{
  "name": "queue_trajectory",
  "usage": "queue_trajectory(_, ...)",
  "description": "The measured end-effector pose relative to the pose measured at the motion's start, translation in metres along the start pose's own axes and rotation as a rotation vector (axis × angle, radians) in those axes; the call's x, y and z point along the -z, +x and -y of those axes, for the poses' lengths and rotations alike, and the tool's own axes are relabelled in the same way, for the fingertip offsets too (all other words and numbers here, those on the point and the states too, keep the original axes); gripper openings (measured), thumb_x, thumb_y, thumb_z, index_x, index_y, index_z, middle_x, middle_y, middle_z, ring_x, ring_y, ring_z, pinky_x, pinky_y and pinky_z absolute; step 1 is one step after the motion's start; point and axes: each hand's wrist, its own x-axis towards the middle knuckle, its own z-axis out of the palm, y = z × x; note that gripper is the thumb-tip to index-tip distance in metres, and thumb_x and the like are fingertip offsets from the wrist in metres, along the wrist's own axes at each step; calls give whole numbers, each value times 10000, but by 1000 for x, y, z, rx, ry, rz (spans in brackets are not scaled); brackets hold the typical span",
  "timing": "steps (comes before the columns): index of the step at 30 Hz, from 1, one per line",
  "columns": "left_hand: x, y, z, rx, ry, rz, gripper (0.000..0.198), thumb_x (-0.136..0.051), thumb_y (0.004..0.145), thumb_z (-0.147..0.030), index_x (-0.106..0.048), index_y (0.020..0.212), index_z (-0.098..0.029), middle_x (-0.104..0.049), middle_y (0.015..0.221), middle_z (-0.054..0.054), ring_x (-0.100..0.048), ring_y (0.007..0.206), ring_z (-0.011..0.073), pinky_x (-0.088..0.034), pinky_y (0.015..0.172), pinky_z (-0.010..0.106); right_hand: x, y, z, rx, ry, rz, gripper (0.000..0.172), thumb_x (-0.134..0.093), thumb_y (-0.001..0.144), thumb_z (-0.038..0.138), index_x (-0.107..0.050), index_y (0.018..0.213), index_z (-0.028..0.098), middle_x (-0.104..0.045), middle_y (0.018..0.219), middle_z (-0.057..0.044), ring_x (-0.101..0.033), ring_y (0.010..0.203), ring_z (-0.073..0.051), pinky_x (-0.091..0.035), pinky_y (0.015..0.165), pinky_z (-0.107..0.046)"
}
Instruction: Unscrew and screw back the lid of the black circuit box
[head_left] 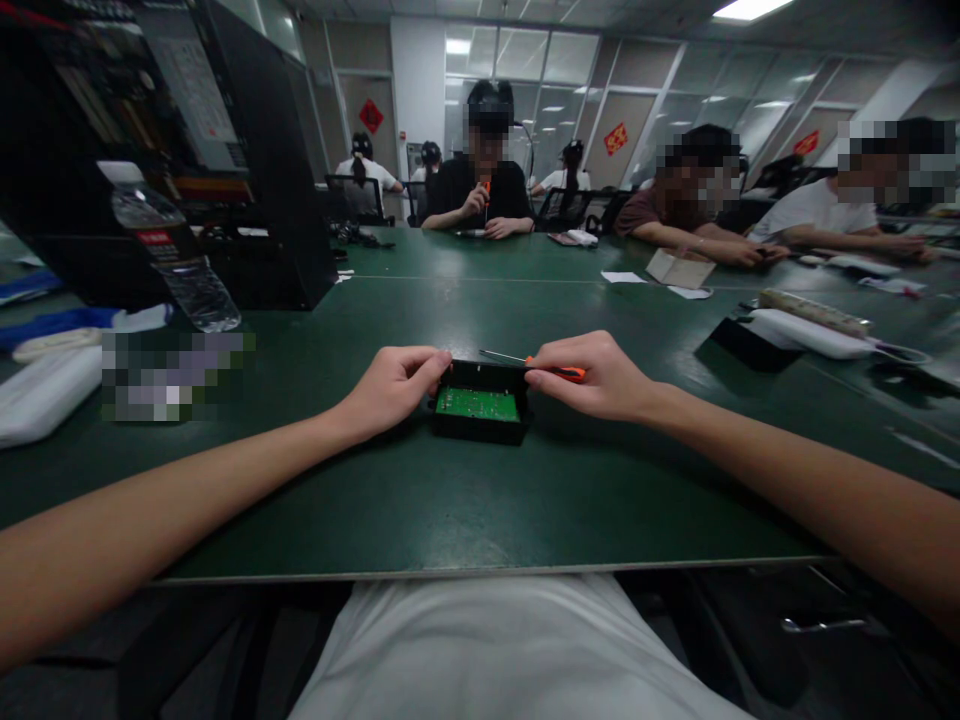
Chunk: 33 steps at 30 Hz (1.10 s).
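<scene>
A small black plastic box (480, 430) rests on the green table in front of me, its open side showing a green circuit board (478, 403) inside. My left hand (405, 385) pinches the box at its upper left corner, thumb against the rim. At the right corner is my right hand (592, 375), closed around an orange-and-black screwdriver (574, 374). The screwdriver's thin metal shaft points left, above the far rim of the box. My right thumb and fingertip are close to the box's right edge; whether they press on it I cannot tell.
A water bottle (176, 250) stands at the left before a black cabinet (277, 160). To the right lie a white device (814, 333) and a black box (750, 345). Across the green table (420, 310) a person (480, 195) holds a screwdriver; other people sit at the right.
</scene>
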Motion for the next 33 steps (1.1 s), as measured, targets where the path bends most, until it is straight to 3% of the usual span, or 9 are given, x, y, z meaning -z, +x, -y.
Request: queue_trajectory(33,0,0,-4,18,30,3,441,-454,991,-441,-568,674,-158,-523,626,-9,-482,583,122,-387,572,235,2,0,1,-36,10,11,239,-556,975,291,-694,827,163,-688,711,-31,-571,600,-114,-418,583,-246)
